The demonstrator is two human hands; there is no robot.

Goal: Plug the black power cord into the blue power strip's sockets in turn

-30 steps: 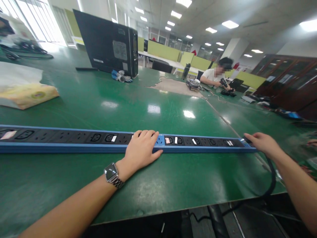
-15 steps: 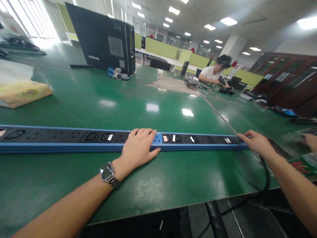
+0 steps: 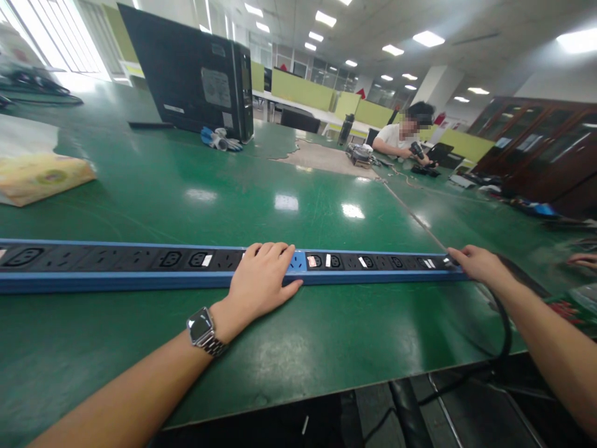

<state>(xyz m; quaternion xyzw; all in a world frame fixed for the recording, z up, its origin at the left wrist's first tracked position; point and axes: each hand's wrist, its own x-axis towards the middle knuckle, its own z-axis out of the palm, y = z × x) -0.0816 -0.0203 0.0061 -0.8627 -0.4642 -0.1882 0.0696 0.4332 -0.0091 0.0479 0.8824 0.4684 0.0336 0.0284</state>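
A long blue power strip with black sockets lies across the near part of the green table. My left hand is laid over its middle, beside one blue socket; the fingers reach over the far edge and the thumb rests along the near side, closed on the strip. At the strip's right end my right hand pinches a plug, mostly hidden by the fingers, with its metal prongs just showing. A black cable curves down from under that hand.
A black computer case stands on the green table, with gloves beside it. A yellow tissue pack is at left. Across the table a person holds a dark tool. Another person's hand shows at far right.
The metal prongs by my right hand's fingertips show more clearly now. My left hand stays on the strip. The other person's hand at the far right edge has shifted slightly.
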